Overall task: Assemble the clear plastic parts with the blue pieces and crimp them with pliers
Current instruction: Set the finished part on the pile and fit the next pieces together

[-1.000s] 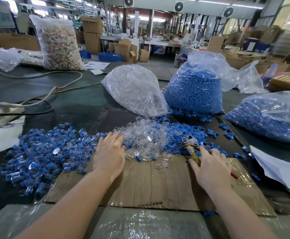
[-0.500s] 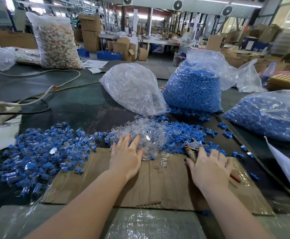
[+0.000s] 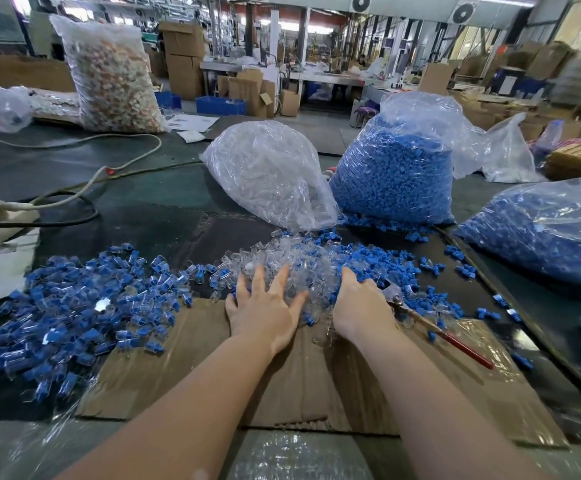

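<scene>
A heap of loose clear plastic parts lies at the far edge of the cardboard sheet. My left hand rests on its near side with fingers spread and straight. My right hand touches the heap's right side; its fingertips are hidden among the parts. Loose blue pieces spread just right of the heap. The pliers, with red handles, lie on the cardboard right of my right hand, touched by neither hand. A wide pile of assembled blue-and-clear parts lies to the left.
Behind the heap stand a bag of clear parts and a bag of blue pieces; another blue bag lies at the right. Cables and a power strip lie far left. A bag of pale mixed parts stands at the back.
My left hand slid right from the assembled pile onto the clear heap. My right hand came off the pliers and moved left to the heap's side.
</scene>
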A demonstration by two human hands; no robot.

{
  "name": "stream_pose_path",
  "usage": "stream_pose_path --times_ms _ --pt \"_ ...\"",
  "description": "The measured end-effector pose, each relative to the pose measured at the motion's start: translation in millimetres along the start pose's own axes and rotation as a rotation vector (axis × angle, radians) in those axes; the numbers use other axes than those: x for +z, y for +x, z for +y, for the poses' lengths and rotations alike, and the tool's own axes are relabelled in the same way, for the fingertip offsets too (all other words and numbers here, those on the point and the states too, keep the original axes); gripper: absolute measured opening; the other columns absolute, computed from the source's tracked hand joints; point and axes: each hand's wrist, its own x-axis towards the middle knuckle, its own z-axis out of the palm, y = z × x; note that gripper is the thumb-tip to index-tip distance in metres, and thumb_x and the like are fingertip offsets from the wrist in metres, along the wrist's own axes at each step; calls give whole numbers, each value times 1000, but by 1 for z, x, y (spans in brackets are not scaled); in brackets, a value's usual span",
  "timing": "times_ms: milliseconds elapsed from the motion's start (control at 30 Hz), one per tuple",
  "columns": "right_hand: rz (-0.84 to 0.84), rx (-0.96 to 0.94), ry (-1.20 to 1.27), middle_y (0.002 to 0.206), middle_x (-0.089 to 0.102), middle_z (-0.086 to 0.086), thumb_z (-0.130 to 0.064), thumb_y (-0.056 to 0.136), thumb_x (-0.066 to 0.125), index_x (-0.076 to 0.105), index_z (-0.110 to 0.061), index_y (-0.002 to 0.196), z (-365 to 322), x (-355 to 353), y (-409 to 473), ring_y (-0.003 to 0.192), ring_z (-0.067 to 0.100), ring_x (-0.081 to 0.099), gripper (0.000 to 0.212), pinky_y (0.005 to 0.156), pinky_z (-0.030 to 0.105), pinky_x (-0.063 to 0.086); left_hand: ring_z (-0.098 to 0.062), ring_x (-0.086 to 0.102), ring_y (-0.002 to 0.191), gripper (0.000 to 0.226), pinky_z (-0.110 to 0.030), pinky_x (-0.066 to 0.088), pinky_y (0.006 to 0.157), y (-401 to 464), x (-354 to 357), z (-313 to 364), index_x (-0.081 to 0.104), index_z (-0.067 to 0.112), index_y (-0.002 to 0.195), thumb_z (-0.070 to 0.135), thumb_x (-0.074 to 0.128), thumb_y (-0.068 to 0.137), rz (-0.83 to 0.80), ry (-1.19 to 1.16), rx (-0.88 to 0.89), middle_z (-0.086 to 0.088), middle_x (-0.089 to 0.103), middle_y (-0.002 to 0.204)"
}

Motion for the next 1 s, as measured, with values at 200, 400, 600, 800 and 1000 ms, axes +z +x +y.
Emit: stream_pose_path --times_ms 200,400,600,800,1000 --pt "-91 15 93 146 27 19 -8 91 47 4 -31 150 -4 -5 17 132 39 28 77 105 46 29 -29 -4 143 75 -50 10 112 5 1 2 1 49 144 77 30 80 9 6 11 0 0 158" --pt "-190 -86 359 144 36 12 10 85 40 25 -31 146 -1 -5 25 120 27 46 75 98 32 41 -26 8 138 86 -46 16 111 8 2 3 3 48 144 78 42 74 18 -46 96 3 16 153" --pt "-200 -135 610 102 58 0 15 87 33 48 -25 126 1 -2 23 78 8 53 58 52 8 44 -21 26 126 82 -32 20 106 8 -2 6 26 40 140 64 63 71 71 -264 210 1 40 138" --pt "-113 -187 673 88 61 3 18 82 31 54 -24 96 5 3 12 79 14 58 50 55 10 47 -20 39 114 68 -27 31 91 1 -4 9 42 35 128 46 76 69 61 -433 266 -1 48 120" --pt "-5 -249 654 91 63 6 19 79 34 55 -20 95 8 11 -6 87 21 59 47 73 31 52 -18 40 112 64 -22 29 90 -17 -3 7 46 29 126 40 76 71 94 -450 320 0 50 121"
